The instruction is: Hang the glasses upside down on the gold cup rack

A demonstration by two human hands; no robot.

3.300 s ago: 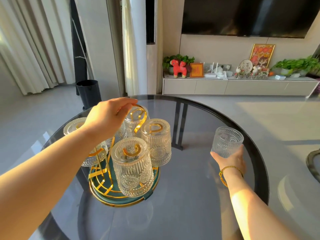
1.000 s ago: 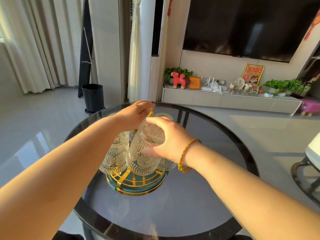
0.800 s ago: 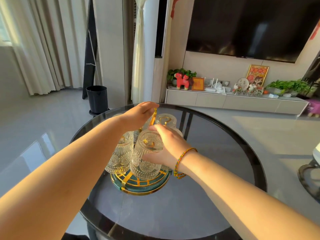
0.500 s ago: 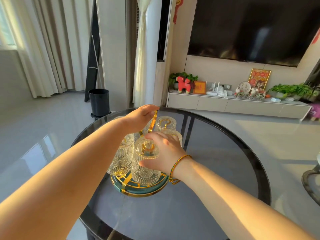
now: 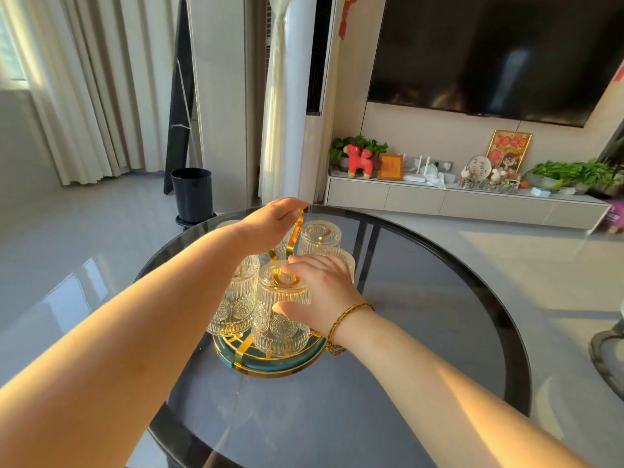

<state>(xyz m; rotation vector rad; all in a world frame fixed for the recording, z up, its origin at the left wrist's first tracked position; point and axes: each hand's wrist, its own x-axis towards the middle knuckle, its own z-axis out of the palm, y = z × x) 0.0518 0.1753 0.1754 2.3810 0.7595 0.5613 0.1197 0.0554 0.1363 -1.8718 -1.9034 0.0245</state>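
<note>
Right now my right hand (image 5: 317, 292) is wrapped around the nearest embossed glass (image 5: 282, 309), which sits upside down on the gold cup rack (image 5: 270, 358). My thumb lies across the glass's ribbed side and my fingers curl over its upturned base, so the hand is closed on it. Through that thick base a gold loop of the rack shows, with the glass's mouth hanging just above the rack's round green and gold base. A braided, many-coloured bracelet (image 5: 341, 327) circles my right wrist beside the rack.

My left hand (image 5: 273, 219) reaches over the rack from the left, with its fingertips pinched on the gold top handle (image 5: 299, 228) at the rack's centre. Under my left forearm another inverted glass (image 5: 233, 305) hangs on the left side of the rack, touching or nearly touching the one I hold. Behind the handle a further inverted glass (image 5: 319, 238) stands at the far side of the rack, a gold hook visible through its base. One more glass rim peeks out behind my right hand's fingers, mostly hidden.

The rack stands on the round dark glass table (image 5: 422, 332), left of its middle. Beyond the table from the rack are a black bin (image 5: 192, 194) on the floor and a red toy horse (image 5: 358, 160) on a low cabinet.
</note>
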